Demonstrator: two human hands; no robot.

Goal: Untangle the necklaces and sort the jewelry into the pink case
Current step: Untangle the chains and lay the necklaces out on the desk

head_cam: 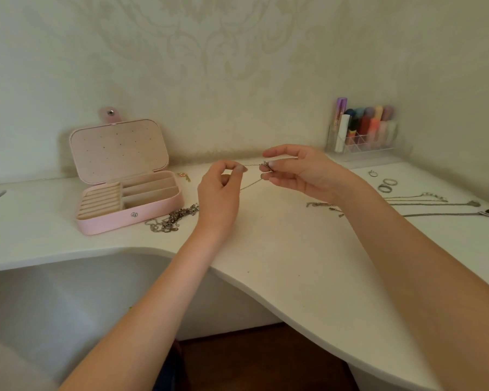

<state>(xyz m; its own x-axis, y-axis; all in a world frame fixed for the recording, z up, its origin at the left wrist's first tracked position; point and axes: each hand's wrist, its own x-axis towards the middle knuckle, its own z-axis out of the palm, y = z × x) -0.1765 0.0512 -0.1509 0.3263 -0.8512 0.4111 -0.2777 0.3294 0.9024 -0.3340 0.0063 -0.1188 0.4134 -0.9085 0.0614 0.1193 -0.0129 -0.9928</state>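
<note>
— Fingertips of both hands are clamped on one thin gold chain necklace (251, 176): the left hand (219, 197) pinches a strand between thumb and forefinger, the right hand (297, 172) pinches the knotted part with its small pendant, other fingers spread loose.

— Where is it, exactly?

— Held up above the white curved desk (294, 263), stretched between the hands, right of the open pink snap-button jewelry case (126, 179).

— What might go wrong?

— I'd judge that pulling the strands apart too hard would tighten the knot or snap a fine link. A slipped pinch could drop it onto the heap of tangled silver chains (172, 218) beside the case.

— Counts?

— One case, compartments empty so far. One tangled heap. Three rings (387, 184) at the right, about three straightened silver necklaces (435, 206) laid out near them, one small gold piece (184, 176) behind the case.
</note>
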